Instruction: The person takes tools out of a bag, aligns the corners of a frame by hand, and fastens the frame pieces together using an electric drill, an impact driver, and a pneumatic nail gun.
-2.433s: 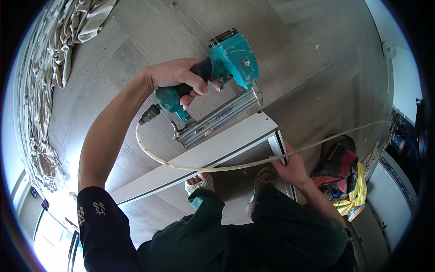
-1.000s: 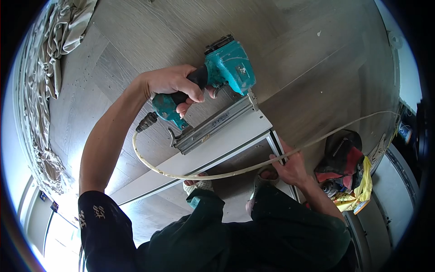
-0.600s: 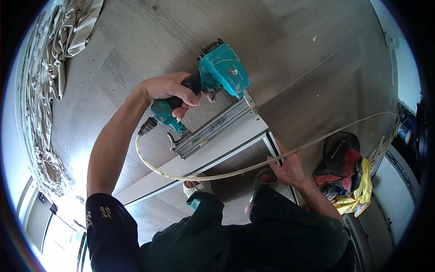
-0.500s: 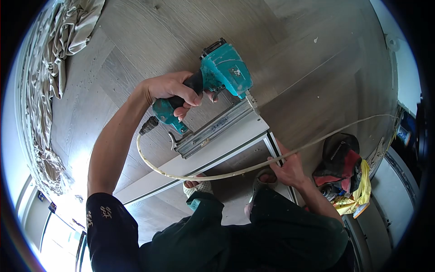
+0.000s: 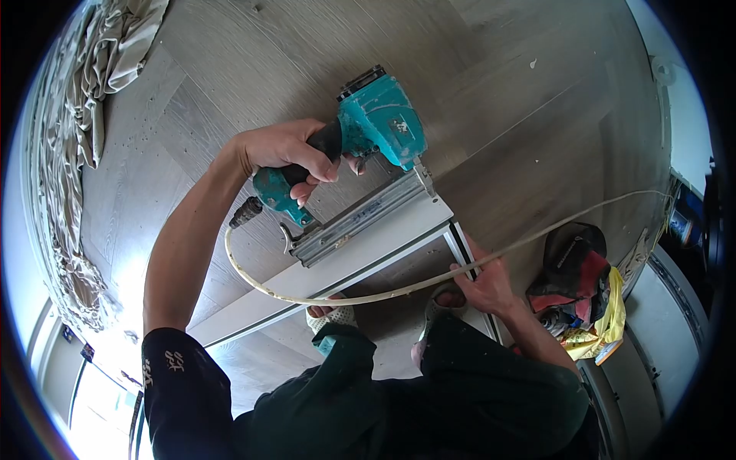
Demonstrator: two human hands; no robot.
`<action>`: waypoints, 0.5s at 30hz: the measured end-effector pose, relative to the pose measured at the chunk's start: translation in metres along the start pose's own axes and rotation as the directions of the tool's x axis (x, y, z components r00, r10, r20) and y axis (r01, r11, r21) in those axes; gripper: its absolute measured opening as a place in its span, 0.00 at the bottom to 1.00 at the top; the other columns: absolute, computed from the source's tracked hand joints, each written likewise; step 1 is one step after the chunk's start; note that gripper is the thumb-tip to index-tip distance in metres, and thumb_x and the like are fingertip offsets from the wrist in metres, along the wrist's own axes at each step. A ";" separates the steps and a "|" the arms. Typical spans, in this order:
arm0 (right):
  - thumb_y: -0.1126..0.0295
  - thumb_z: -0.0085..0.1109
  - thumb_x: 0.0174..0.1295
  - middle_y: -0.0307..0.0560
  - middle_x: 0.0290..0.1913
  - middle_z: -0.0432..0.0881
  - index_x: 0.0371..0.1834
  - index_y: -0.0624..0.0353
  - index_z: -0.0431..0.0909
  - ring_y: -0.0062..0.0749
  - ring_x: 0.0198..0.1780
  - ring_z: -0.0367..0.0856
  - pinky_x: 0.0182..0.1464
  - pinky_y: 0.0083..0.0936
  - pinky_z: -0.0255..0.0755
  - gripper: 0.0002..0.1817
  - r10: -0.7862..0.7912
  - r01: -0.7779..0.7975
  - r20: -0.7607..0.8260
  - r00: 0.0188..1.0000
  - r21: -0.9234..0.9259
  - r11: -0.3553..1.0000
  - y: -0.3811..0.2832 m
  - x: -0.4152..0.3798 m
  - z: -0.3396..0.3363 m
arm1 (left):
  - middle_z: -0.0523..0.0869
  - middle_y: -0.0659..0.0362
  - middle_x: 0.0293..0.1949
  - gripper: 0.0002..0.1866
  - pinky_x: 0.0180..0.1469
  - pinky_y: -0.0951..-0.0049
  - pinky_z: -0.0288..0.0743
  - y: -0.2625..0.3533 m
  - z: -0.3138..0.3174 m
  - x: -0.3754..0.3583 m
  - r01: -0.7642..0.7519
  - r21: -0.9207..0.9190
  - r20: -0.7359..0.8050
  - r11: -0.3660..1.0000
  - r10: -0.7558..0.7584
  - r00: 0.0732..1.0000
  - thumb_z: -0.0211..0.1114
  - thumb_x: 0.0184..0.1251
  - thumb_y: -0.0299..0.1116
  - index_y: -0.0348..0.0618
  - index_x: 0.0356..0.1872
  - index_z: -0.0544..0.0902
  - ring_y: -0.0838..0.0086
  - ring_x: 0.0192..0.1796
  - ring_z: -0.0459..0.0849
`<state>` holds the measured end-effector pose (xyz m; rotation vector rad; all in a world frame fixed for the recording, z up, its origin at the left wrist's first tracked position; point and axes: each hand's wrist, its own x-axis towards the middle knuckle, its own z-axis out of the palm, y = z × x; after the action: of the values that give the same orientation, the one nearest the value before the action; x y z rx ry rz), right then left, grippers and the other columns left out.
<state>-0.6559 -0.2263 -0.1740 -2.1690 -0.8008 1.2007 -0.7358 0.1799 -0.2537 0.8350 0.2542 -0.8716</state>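
Observation:
My left hand [image 5: 295,153] is wrapped round the black grip of a teal nail gun [image 5: 387,123]. The gun's metal magazine [image 5: 364,218] lies along a long white board [image 5: 337,268], and its nose meets the board's far right end. A pale air hose [image 5: 368,297] curves from the gun's handle across the board and off to the right. My right hand [image 5: 489,285] grips a narrow side piece [image 5: 461,249] that meets the board's right end at a corner. Part of that hand is hidden behind the piece and the hose.
Wood-look floor [image 5: 498,92] surrounds the boards. Crumpled beige cloth [image 5: 96,84] runs along the left. A black and red bag [image 5: 571,268] and a yellow plastic bag [image 5: 609,322] lie at the right. My feet in light sandals [image 5: 441,303] stand just behind the board.
The view has shifted slightly, so most things appear a little further left. Both hands keep their holds, and the nail gun stays at the board's end.

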 end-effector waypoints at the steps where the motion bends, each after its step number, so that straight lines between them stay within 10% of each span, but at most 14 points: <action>1: 0.74 0.64 0.60 0.64 0.57 0.84 0.73 0.63 0.69 0.57 0.58 0.84 0.59 0.39 0.79 0.34 0.001 -0.001 0.000 1.000 0.002 1.000 0.001 0.000 0.000 | 0.78 0.60 0.21 0.09 0.23 0.73 0.82 0.001 0.001 0.000 0.007 -0.001 -0.011 1.000 -0.007 1.000 0.67 0.57 0.26 0.29 0.35 0.80 0.76 0.17 0.82; 15: 0.74 0.64 0.59 0.65 0.58 0.83 0.73 0.63 0.69 0.55 0.60 0.84 0.61 0.38 0.77 0.35 0.013 -0.013 0.005 1.000 0.006 1.000 0.004 0.001 0.001 | 0.77 0.61 0.20 0.12 0.23 0.74 0.82 0.002 0.007 -0.008 -0.011 -0.051 -0.003 0.999 0.011 1.000 0.68 0.58 0.27 0.28 0.38 0.80 0.76 0.17 0.81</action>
<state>-0.6555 -0.2284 -0.1781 -2.1707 -0.7853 1.2140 -0.7402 0.1802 -0.2441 0.7897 0.2727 -0.8502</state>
